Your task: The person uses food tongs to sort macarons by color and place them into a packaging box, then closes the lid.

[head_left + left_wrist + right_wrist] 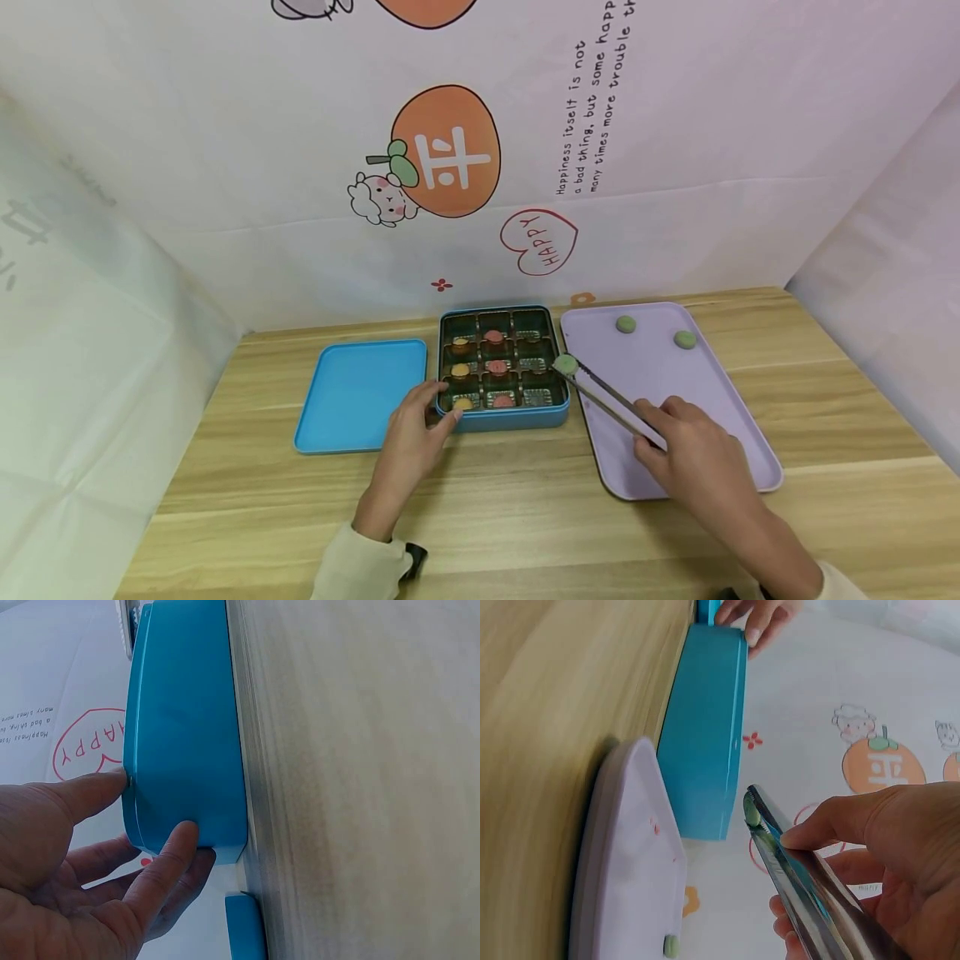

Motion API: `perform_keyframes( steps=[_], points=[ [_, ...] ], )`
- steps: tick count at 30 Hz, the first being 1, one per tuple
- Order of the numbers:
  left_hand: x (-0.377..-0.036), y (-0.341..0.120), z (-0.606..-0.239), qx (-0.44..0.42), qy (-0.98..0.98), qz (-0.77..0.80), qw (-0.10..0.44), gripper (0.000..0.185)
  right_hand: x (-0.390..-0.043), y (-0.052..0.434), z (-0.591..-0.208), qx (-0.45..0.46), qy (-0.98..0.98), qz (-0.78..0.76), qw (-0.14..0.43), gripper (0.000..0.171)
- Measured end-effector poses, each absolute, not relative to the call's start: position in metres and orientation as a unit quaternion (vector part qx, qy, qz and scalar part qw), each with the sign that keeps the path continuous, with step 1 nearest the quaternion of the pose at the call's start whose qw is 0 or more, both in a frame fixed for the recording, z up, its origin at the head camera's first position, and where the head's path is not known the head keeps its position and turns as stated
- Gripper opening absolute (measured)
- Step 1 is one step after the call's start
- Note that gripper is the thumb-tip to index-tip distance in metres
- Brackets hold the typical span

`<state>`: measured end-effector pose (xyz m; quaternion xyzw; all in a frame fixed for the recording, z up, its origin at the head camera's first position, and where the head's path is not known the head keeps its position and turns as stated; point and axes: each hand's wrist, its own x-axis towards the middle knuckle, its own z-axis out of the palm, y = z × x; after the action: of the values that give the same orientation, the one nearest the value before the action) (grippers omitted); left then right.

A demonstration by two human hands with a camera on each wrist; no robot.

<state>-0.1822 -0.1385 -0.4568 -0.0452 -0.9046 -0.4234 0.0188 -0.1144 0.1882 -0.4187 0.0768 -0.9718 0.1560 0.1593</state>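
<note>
My right hand (pixel 697 454) grips metal tongs (pixel 799 889). Between the tong tips is a small green round piece (pixel 566 364), held over the right rim of a blue box (pixel 513 419). The box has a dark divided insert with yellow pieces (pixel 460 370) down its left column and red pieces (pixel 497 367) down the middle one. My left hand (pixel 414 429) holds the box's front left corner, thumb at the front rim and fingers along the left side; the left wrist view shows this hand (pixel 112 877) close up.
Right of the box lies a lilac tray (pixel 645 367) bearing two more green pieces (pixel 626 324) near its far edge. A flat blue lid (pixel 363 396) lies left of the box on the wooden table (pixel 510 517). A printed white cloth (pixel 300 208) hangs behind.
</note>
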Motion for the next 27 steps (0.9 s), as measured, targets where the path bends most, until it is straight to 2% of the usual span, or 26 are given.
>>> perform_keyframes(
  steps=[27],
  points=[
    [-0.182,-0.138,-0.456,-0.035,-0.903,-0.428,0.016,0.047,-0.106,0.174,-0.424,0.108,-0.972,0.149,0.148,0.036]
  ],
)
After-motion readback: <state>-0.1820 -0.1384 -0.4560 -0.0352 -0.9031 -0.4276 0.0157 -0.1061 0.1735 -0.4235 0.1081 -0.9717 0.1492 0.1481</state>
